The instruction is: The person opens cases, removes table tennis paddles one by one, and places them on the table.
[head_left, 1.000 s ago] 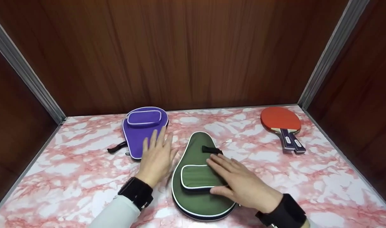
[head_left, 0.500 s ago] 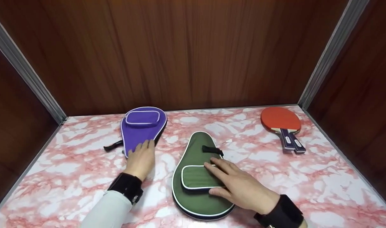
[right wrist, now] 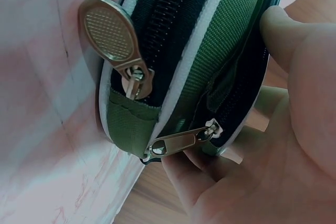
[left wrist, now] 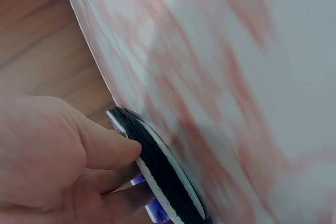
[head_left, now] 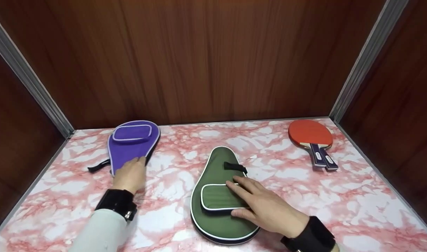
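In the head view, a purple table tennis paddle case [head_left: 129,150] with white piping lies at the left back. My left hand [head_left: 131,173] grips its narrow near end; the left wrist view shows the thumb [left wrist: 118,150] against the dark zipper edge, with fingers over the purple top. Front and centre, a green paddle case [head_left: 220,224] lies with its narrow end pointing away. My right hand [head_left: 269,206] rests on its right side with fingers extended over the front pocket [head_left: 220,196]. Up close in the right wrist view are metal zipper pulls [right wrist: 110,30] on the green case.
Two table tennis paddles, the upper one red [head_left: 309,132], lie overlapped at the right back, handles toward me. Wooden panels [head_left: 206,63] enclose the marbled pink-and-white table [head_left: 287,189] at the back and both sides. A black strap [head_left: 99,166] sticks out left of the purple case.
My left hand has gone from above the table to the purple case's narrow end, and the case has slid left. My right hand has stayed almost still on the green case.
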Demonstrator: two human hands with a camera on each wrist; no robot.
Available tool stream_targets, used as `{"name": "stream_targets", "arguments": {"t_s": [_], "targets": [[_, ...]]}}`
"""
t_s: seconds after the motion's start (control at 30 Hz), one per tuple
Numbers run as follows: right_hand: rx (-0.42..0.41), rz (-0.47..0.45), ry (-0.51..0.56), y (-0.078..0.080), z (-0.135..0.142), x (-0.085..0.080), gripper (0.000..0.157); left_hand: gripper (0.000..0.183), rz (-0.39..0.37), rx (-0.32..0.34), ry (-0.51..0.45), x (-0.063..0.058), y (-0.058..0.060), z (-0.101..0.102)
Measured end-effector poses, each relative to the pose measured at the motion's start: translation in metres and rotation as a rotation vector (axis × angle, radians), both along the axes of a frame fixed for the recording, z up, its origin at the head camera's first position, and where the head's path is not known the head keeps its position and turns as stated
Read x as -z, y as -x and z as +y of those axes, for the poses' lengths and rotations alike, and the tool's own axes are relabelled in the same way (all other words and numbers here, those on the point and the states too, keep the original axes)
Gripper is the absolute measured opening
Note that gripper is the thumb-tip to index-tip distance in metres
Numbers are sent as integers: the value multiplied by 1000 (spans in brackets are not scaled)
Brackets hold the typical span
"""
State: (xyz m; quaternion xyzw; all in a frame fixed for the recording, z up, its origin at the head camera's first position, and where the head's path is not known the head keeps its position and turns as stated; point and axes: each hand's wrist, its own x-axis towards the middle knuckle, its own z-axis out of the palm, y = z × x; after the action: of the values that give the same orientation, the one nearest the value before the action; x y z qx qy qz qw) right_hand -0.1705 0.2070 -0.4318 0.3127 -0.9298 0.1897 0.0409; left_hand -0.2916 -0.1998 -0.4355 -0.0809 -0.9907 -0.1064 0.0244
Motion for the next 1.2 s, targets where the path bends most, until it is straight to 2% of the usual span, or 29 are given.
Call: {"name": "stream_targets", "arguments": {"t_s": [0.1,0.17,0.27,0.37,0.47,0.57,0.7,0.83,0.97,1.07,1.2], "targets": [[1,-2,0,1,0,1,74,55,7,-9,-12,0,1,-8],[4,-3,-2,1,0,1,75,56,8,-22,-17,-1,0,-6],[13,-8,-10,1,1,2,75,54,40,-44,-25,-1,-2,6],[13,-7,-15,2,0,3,75,51,120,-29,-46,-1,-6,28],[9,4,-15,3,-2,4,73,47,219,65,-83,0,-11,55],[8,13,-10,5,-3,5,70,49,270,199,-154,0,-21,83],[18,25,-4,13,-3,6,70,53,276,375,-259,-4,-41,118],[36,22,12,27,-3,5,72,56,245,521,-267,-9,-59,143],[81,39,31,40,-4,7,74,62,215,576,-239,-6,-64,157],[120,57,51,45,-3,8,74,64,200,568,-221,-2,-61,163],[162,55,72,43,7,1,75,62,203,557,-161,3,-56,172]]}}
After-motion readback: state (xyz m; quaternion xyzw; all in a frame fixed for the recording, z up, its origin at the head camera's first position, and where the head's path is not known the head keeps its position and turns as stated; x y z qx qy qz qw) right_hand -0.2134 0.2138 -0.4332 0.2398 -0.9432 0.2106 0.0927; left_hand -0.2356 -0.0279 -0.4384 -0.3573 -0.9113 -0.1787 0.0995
